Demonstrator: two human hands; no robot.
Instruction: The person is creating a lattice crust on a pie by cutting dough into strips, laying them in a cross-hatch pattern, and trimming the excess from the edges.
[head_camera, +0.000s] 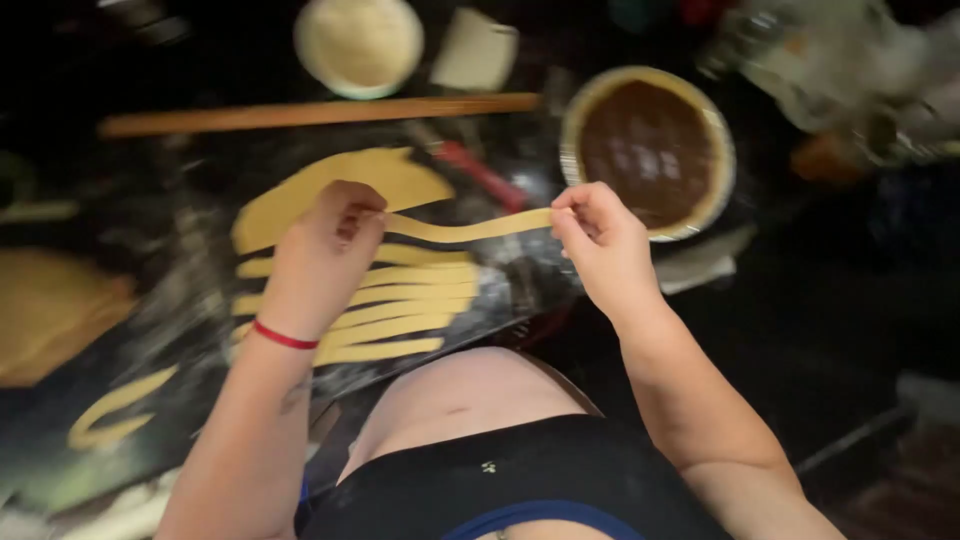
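Note:
Between both hands hangs a long pale dough strip (465, 231), lifted above the dark floured counter. My left hand (330, 245), with a red band at the wrist, pinches its left end. My right hand (597, 237) pinches its right end, close to the rim of a foil pie pan (712, 198) with dark filling. Below the strip lie several more cut dough strips (400, 310) and an uncut piece of rolled dough (330, 185).
A wooden rolling pin (320, 113) lies across the back. Behind it stand a round white bowl (358, 42) and a pale cup (475, 50). Dough scraps (110, 410) lie at the left. Cluttered items fill the top right.

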